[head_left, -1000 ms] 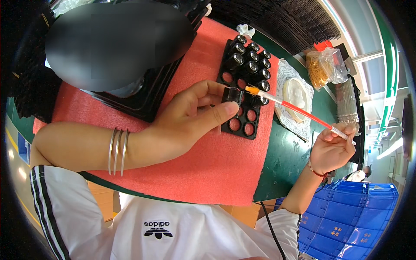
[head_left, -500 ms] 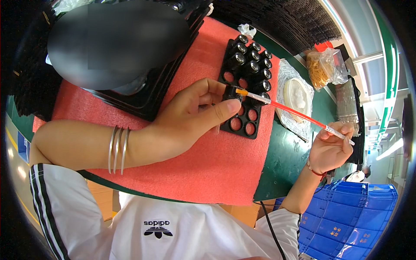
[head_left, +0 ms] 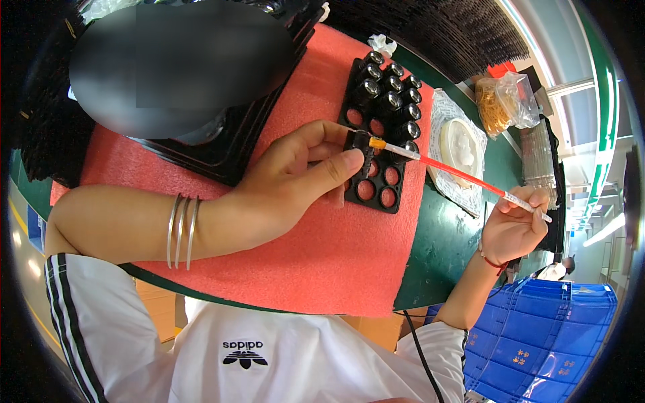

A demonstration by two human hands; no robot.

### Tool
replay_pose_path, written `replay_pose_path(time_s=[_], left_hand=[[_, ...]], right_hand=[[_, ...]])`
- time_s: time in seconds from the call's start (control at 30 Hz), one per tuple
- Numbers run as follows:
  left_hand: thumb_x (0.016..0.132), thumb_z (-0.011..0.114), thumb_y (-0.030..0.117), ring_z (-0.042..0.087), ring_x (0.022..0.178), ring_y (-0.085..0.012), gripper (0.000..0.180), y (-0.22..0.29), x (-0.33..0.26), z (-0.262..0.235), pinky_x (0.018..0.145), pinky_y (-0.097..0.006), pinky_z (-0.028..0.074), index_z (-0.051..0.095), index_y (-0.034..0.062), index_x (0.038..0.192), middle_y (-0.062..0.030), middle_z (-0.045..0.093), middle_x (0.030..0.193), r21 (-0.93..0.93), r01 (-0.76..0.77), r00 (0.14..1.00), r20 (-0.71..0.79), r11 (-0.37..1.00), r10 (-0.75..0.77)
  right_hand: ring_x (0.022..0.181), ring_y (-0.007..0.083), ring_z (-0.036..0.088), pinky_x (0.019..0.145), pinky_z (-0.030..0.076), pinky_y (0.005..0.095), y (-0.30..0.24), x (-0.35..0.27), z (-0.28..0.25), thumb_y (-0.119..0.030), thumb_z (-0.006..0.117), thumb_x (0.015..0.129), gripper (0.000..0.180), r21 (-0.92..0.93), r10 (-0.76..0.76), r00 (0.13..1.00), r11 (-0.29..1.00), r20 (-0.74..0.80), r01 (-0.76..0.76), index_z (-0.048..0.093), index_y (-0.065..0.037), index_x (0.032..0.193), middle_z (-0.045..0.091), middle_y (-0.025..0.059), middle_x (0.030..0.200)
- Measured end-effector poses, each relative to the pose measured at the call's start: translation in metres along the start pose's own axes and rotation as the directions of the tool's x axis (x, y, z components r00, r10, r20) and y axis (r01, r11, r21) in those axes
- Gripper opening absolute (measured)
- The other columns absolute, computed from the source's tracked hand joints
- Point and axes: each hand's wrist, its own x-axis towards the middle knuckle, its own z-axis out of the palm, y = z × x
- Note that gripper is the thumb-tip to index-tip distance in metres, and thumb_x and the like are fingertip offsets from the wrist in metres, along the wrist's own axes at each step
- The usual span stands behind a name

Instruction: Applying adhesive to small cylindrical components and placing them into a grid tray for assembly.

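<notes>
My left hand (head_left: 295,171) pinches a small black cylindrical part (head_left: 358,142) between thumb and fingers; its ridged side shows beside my thumb. In my right hand (head_left: 514,225) is a slim paintbrush (head_left: 460,176) with a red handle, gripped near its rear end. The brush's orange-yellow tip lies against the black part, or very close to it. Just beyond my left hand, a black tray (head_left: 365,193) with round holes holds several black cylinders (head_left: 392,101) with shiny rounded tops. Several holes near me show the red mat through them.
A red foam mat (head_left: 316,258) covers much of the green table (head_left: 437,252). Right of the tray, a round pale dish (head_left: 461,144) sits on printed paper. Stacked black trays (head_left: 208,161) stand at left. Farther off are a bag of rubber bands (head_left: 494,107) and blue crates (head_left: 537,336).
The black part has turned a little in my left fingers, so more of its ridged side shows. My thumb has shifted slightly left. The brush stays almost in place.
</notes>
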Motion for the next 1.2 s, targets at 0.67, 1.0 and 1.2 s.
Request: replay_pose_path(time_s=[0.67, 1.0, 1.2], left_hand=[[0.084, 0.052, 0.024, 0.047, 0.061, -0.0056, 0.031, 0.0004, 0.0014, 0.0002, 0.056, -0.018, 0.039, 0.044, 0.0065, 0.108, -0.0014, 0.055, 0.089, -0.014, 0.013, 1.0, 0.007, 1.0, -0.012], [0.08, 0.059, 0.016, 0.051, 0.076, -0.0086, 0.022, 0.0072, -0.0016, 0.0026, 0.067, -0.022, 0.042, 0.045, 0.0048, 0.094, -0.0024, 0.053, 0.084, -0.051, -0.027, 1.0, 0.01, 0.998, 0.028], [0.08, 0.059, 0.015, 0.053, 0.077, -0.0085, 0.022, 0.0051, -0.0006, 0.0023, 0.067, -0.023, 0.043, 0.045, 0.0042, 0.094, -0.0028, 0.053, 0.086, -0.017, -0.054, 0.998, 0.016, 0.998, 0.054]], right_hand=[[0.054, 0.0128, 0.044, 0.049, 0.038, 0.0222, -0.0039, 0.0054, -0.0074, -0.021, 0.04, 0.083, 0.015, 0.178, 0.067, 0.992, 0.983, -0.106, -0.047, 0.04, -0.006, 0.08, 0.046, 0.0083, 0.062], [0.054, 0.0122, 0.044, 0.044, 0.039, 0.0211, -0.0014, -0.0006, -0.0002, -0.022, 0.037, 0.087, 0.017, 0.113, 0.1, 0.995, 0.989, -0.025, -0.096, 0.039, -0.006, 0.081, 0.048, 0.0086, 0.062], [0.055, 0.0118, 0.045, 0.045, 0.039, 0.0211, 0.0, -0.0007, 0.002, -0.021, 0.035, 0.088, 0.017, 0.095, 0.083, 0.996, 0.992, -0.039, -0.079, 0.04, -0.006, 0.081, 0.048, 0.008, 0.063]])
